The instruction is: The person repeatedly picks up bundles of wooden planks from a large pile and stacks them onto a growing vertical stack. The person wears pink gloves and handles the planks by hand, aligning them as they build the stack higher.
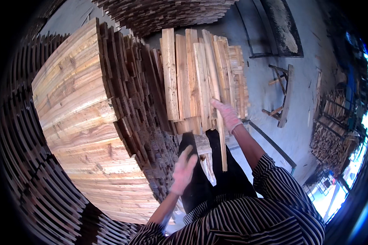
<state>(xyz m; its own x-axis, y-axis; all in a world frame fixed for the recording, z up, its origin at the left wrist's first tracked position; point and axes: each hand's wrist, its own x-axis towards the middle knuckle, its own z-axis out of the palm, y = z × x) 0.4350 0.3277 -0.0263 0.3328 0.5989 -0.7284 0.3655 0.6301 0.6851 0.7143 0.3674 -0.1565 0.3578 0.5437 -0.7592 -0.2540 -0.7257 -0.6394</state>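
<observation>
My right hand (227, 115), in a pale pink glove, is closed on a narrow wooden strip (222, 145). The strip lies lengthwise over a pile of loose boards (186, 77), and its near end juts out toward my legs. My left hand (184, 171), gloved too, hovers before my dark trousers, fingers apart and holding nothing. To its left rises a large stack of planks (86, 122) with a pale, layered top and a ragged dark side.
Dark, gapped rows of stacked wood (32, 179) run along the left. Another board stack (167, 14) stands at the far side. On the floor at right are a wooden trestle (287, 96) and a rack of wood pieces (331, 132). A dark bar (274, 145) slants beside my right arm.
</observation>
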